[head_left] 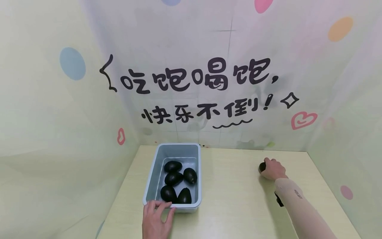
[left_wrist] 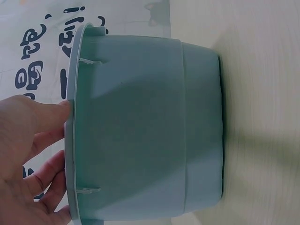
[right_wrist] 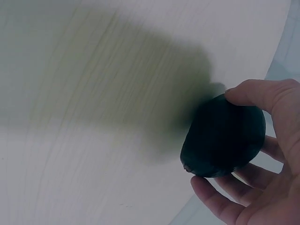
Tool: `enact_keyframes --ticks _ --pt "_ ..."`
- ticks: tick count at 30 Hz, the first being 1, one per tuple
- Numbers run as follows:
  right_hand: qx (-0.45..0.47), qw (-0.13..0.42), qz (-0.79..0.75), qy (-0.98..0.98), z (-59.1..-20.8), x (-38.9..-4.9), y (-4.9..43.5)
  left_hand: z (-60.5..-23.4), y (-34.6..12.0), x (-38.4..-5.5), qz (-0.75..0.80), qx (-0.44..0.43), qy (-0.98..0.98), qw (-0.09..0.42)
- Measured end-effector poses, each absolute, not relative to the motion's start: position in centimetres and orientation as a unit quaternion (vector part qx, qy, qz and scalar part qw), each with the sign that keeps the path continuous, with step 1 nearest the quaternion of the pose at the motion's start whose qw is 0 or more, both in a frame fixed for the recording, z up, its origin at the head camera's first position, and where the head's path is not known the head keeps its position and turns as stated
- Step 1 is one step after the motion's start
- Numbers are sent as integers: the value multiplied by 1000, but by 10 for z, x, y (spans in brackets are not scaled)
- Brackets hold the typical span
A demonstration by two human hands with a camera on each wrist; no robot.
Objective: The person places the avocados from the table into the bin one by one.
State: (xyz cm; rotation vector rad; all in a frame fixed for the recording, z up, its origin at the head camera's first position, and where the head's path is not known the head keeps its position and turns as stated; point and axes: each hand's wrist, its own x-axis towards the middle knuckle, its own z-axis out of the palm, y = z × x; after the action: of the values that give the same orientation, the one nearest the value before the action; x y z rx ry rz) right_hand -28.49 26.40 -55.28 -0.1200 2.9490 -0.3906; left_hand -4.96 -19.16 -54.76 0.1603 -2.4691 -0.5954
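Note:
At the near end of a light blue plastic bin, my left hand holds the rim, fingertips over the edge and thumb at the outer side. Several dark avocados lie inside the bin. Over on the right, my right hand grips another dark avocado, which is low over the table or touching it; I cannot tell which. In the right wrist view, the thumb presses one side and the fingers curl round the other. From the left wrist view, the bin's outer wall shows.
A pale wood-grain table carries the bin. Behind it hangs a printed backdrop with black lettering and coloured spots, with similar sheets at both sides. A dark band is on my right wrist.

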Motion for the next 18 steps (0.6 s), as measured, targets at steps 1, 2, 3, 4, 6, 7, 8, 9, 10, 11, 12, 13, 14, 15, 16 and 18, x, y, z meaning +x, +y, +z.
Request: enact_keyframes --ticks 1,2,3,4,6,7,8,9,10,11,12,13,14,15,16,18 --pt "-40 81 -134 987 -552 -285 264 -548 -192 -50 -223 60 -927 294" --pt "-39 79 -137 987 -552 -285 264 -549 -192 -50 -223 60 -927 295" --pt "-40 77 -139 987 -551 -285 265 -549 -192 -50 -225 60 -926 296" --pt "-39 75 -141 986 -550 -285 265 -549 -192 -50 -225 60 -926 297" --pt "-39 73 -145 986 -548 -286 265 -549 -192 -49 -226 56 -924 303" --pt "-40 74 -146 986 -547 -286 265 -549 -192 -49 -226 55 -923 305" --pt "-40 74 -147 986 -546 -287 265 -549 -192 -49 -226 53 -922 308" --pt "-42 75 -147 985 -544 -287 265 -549 -192 -49 -226 52 -922 310" --pt "-42 77 -147 985 -543 -288 265 -549 -192 -49 -226 51 -921 312" --pt "-43 79 -148 985 -542 -288 266 -549 -192 -49 -226 50 -921 314" --pt "-44 80 -149 985 -541 -289 266 -549 -192 -49 -226 49 -921 313" --pt "-45 81 -150 984 -539 -289 266 -549 -191 -48 -227 51 -921 312" --pt "-45 83 -152 984 -538 -290 266 -549 -191 -48 -228 51 -922 310" --pt "-45 84 -155 983 -537 -290 267 -549 -191 -49 -228 52 -922 308" --pt "-45 85 -157 983 -535 -290 267 -549 -192 -49 -230 53 -922 306" --pt "-46 86 -160 982 -532 -290 266 -549 -192 -49 -231 54 -923 304"
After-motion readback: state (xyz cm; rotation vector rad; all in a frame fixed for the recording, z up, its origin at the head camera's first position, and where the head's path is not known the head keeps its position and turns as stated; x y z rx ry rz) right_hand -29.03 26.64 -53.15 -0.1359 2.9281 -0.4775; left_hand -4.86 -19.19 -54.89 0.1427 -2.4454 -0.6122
